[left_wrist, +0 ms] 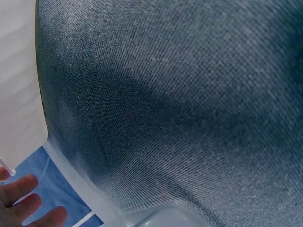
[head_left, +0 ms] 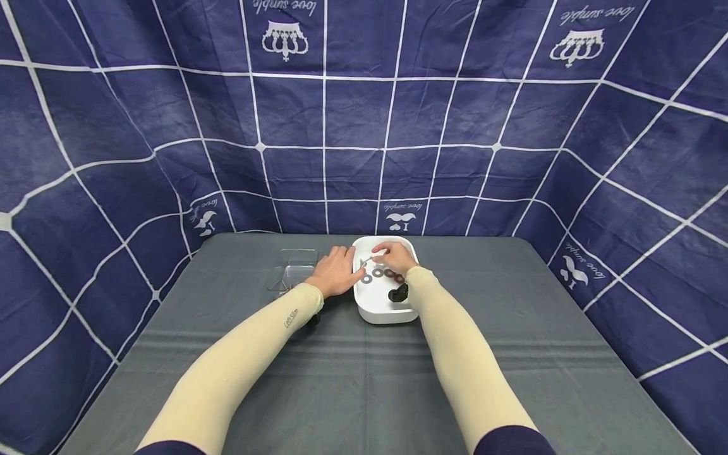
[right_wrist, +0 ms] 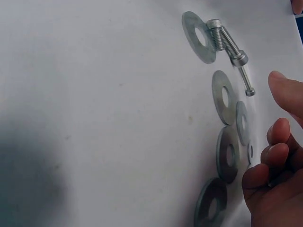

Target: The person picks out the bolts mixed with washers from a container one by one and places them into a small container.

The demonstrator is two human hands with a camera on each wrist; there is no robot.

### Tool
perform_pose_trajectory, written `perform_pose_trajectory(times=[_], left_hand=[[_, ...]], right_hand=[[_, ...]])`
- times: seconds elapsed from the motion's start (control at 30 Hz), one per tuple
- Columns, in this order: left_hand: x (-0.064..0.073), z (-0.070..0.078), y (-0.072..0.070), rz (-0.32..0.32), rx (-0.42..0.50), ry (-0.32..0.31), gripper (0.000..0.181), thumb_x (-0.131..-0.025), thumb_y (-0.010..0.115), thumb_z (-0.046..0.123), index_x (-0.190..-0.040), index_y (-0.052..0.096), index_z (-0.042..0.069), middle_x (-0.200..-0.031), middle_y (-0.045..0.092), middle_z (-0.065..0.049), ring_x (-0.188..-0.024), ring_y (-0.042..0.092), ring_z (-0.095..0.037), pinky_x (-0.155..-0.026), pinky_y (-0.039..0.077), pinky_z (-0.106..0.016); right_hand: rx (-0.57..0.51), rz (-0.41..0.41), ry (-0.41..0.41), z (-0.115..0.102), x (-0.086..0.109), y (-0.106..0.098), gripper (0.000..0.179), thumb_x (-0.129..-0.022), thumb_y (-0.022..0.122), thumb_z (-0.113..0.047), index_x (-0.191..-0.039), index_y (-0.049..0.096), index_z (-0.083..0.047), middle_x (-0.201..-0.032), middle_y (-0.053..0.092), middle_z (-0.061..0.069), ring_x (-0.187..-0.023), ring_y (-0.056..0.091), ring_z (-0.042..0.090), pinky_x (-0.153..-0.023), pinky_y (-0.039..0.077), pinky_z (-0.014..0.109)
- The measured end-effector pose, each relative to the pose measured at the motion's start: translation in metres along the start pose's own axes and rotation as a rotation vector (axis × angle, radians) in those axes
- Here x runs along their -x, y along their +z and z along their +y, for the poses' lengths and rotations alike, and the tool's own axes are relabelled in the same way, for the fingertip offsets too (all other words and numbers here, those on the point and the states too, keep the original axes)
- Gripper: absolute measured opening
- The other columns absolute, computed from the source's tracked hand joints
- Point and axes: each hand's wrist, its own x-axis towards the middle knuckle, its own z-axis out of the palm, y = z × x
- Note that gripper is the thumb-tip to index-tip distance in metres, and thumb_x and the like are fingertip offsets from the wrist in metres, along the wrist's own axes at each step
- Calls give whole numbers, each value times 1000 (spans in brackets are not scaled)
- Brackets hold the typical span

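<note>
A white tray (head_left: 385, 316) holds several flat metal washers (right_wrist: 223, 97) and a small group of socket-head bolts (right_wrist: 229, 45). My right hand (head_left: 396, 257) reaches into it from the right, its thumb close to the thinnest bolt (right_wrist: 246, 81). In the right wrist view the fingers (right_wrist: 279, 130) are loosely bent, apart from the thumb, and nothing shows between them. My left hand (head_left: 335, 272) lies at the tray's left side, thumb over the rim. Its fingers (left_wrist: 21, 189) are spread and fairly straight by the tray's corner in the left wrist view.
Left of the left hand, a clear plastic container (head_left: 297, 273) with small metal pieces stands on the grey cloth-covered table (head_left: 364, 385); part of it is behind that hand. A blue curtain (head_left: 352, 114) with white lines hangs along the back and both sides.
</note>
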Motion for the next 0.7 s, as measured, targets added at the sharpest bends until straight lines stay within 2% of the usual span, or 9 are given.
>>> perform_pose_trajectory(times=[0.2, 0.4, 0.57, 0.7], left_hand=[[3, -2, 5, 10, 10, -2, 72, -99, 48, 52, -152, 36, 5, -139, 52, -18, -134, 44, -33, -105, 44, -53], [2, -1, 3, 5, 26, -2, 73, -99, 47, 52, -155, 33, 5, -140, 51, -19, -135, 43, -33, -105, 43, -54], [1, 0, 1, 9, 16, 0, 73, -99, 46, 51, -154, 34, 5, -140, 51, -19, -135, 43, -33, -105, 43, -54], [1, 2, -1, 5, -2, 2, 73, -99, 46, 52, -154, 34, 4, -140, 51, -18, -135, 44, -33, -105, 43, -53]], right_hand=[[-84, -37, 65, 3, -2, 9, 29, -90, 73, -18, -118, 73, -13, -83, 57, 6, -58, 51, 15, -49, 39, 27], [-87, -17, 64, 7, -7, 12, 29, -89, 73, -15, -118, 73, -13, -77, 57, 5, -51, 49, 13, -47, 40, 25], [-67, 3, 33, 7, -9, 12, 31, -87, 73, -11, -118, 74, -10, -75, 60, 5, -56, 49, 11, -50, 42, 23], [-32, -13, 42, 6, -10, 12, 35, -86, 73, -10, -121, 74, -12, -77, 61, 4, -59, 51, 11, -53, 44, 22]])
